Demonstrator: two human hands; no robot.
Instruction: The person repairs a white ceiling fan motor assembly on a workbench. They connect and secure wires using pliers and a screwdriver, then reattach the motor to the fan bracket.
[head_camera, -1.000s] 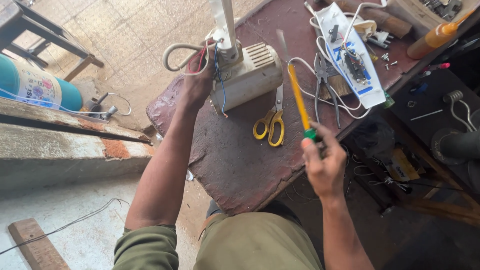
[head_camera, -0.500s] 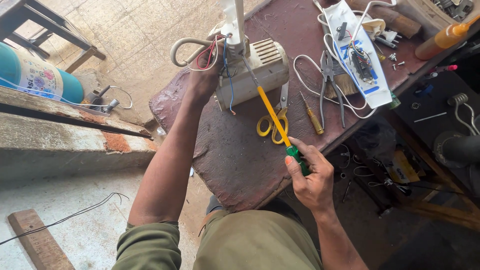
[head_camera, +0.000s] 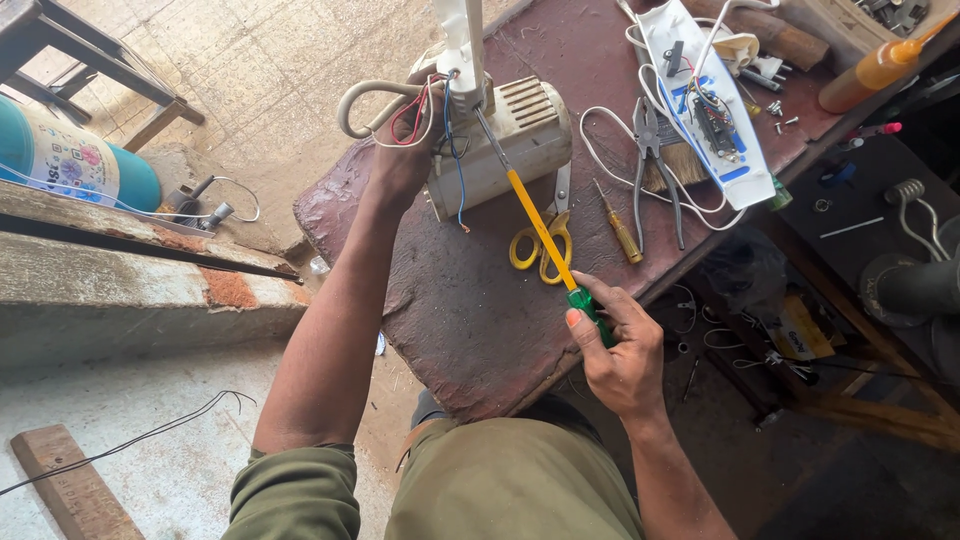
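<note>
Cream plastic marks the motor housing (head_camera: 500, 145), lying on its side at the far end of the worn reddish bench (head_camera: 440, 300). Head view: my left hand (head_camera: 400, 150) is closed around the housing's left end, beside the looped cable and loose red and blue wires (head_camera: 425, 115), apparently to keep it from rolling. My right hand (head_camera: 615, 350), near the bench's front edge, is clenched on the green grip of a screwdriver (head_camera: 535, 225); its yellow shaft slants away to the left and the tip meets the housing close to the white upright post, a long reach that keeps my fingers out of the wiring. Yellow-handled scissors (head_camera: 540, 245) lie under the shaft, a small screwdriver (head_camera: 620, 225) and pliers (head_camera: 655, 170) just to the right, and an opened white casing (head_camera: 705, 95) farther right.
</note>
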